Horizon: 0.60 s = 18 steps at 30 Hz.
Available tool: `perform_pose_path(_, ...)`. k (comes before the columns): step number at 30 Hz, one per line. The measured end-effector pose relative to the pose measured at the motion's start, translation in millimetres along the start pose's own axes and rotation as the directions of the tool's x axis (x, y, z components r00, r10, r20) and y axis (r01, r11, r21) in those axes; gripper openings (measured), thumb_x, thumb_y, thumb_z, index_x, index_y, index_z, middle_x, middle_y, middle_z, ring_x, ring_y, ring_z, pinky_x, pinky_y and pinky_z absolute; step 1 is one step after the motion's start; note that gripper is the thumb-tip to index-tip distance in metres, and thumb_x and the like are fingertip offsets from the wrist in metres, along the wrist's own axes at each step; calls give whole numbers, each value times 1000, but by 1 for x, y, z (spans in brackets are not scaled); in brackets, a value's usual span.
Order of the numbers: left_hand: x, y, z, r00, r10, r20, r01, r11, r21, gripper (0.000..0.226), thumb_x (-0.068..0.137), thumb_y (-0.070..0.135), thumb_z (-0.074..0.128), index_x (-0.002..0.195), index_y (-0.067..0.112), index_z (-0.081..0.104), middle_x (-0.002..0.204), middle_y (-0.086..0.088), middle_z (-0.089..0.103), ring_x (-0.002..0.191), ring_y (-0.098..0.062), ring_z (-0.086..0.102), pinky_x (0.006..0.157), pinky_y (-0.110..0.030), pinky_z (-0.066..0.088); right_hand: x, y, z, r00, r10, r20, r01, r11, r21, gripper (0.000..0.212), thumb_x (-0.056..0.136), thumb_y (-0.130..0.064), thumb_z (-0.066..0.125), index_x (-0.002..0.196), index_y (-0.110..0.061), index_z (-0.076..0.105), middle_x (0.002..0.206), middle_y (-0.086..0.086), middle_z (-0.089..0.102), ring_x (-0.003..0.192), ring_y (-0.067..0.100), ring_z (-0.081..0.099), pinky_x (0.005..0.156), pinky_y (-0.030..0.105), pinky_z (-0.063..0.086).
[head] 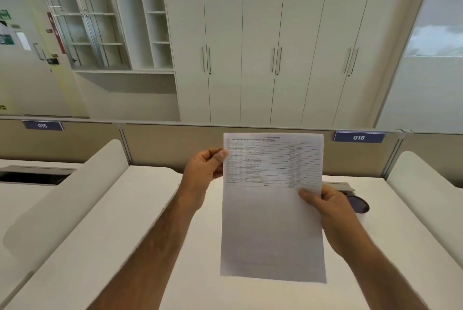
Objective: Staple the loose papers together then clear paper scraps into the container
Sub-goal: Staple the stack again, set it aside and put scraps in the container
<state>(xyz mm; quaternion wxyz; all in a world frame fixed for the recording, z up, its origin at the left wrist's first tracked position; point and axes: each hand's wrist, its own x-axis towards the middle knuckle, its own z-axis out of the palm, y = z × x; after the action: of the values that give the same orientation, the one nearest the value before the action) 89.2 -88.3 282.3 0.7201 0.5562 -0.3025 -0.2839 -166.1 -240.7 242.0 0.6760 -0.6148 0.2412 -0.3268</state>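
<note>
White desk [155,222] with partition [175,144] behind, papers [273,209] held upright above desk centre, left hand [203,171] pinching upper left edge thumb in front, right hand [333,212] gripping right edge mid-height, dark round object [358,205] on desk just behind right hand.

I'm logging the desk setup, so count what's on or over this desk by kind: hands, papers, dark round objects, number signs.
Hands: 2, left and right
Papers: 1 visible sheet, more behind cannot be told
Dark round object: 1
Number signs: 2, 015 and 016
Total: 6
</note>
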Motion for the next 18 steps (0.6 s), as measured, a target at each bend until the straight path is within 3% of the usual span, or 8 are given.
perform_pose_path(6,-11,7,32,987,65,-145,-93,976,-196,12,99,15,65,103,12,76,102,-10,80,89,-20,77,71,-29,62,-18,5,7,999,-33,-15,34,998,51,36,81,-34,76,113,-18,75,113,10,76,101,33,73,82,44,60)
perform_pose_path(12,-12,21,44,977,107,-183,-138,976,-166,12,98,11,64,96,13,76,90,-4,81,79,-15,76,65,-24,59,-22,4,4,1000,-12,-27,14,996,84,38,79,-32,77,113,-17,75,113,11,76,103,33,73,87,47,58)
perform_pose_path(18,-16,22,47,975,77,-210,-106,986,-131,9,98,15,66,100,9,73,92,-4,80,82,-19,75,69,-30,62,-24,0,4,1000,-16,-11,17,994,104,37,76,-35,79,110,-21,76,112,9,76,101,31,74,77,37,61)
